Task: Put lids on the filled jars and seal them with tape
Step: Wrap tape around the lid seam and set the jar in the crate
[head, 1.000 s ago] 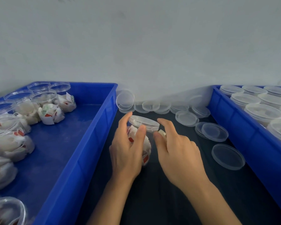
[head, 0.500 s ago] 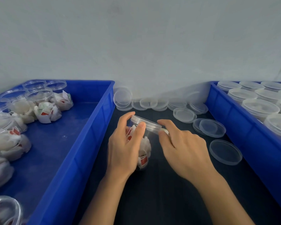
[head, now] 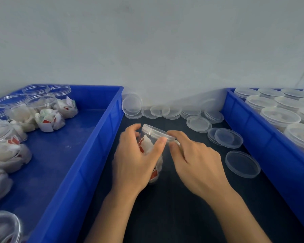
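A clear plastic jar filled with white packets stands tilted on the dark table, with a clear lid on top. My left hand grips the jar's body, thumb near the lid rim. My right hand pinches a small pale piece, seemingly tape, against the right side of the lid rim; most of that piece is hidden by the fingers.
The left blue bin holds several filled jars without lids. The right blue bin holds several lidded jars. Loose clear lids lie along the wall and right of my hands on the dark table.
The jar has tilted with its top leaning away to the left. My right hand's fingers have closed in on the lid rim. The view has shifted slightly.
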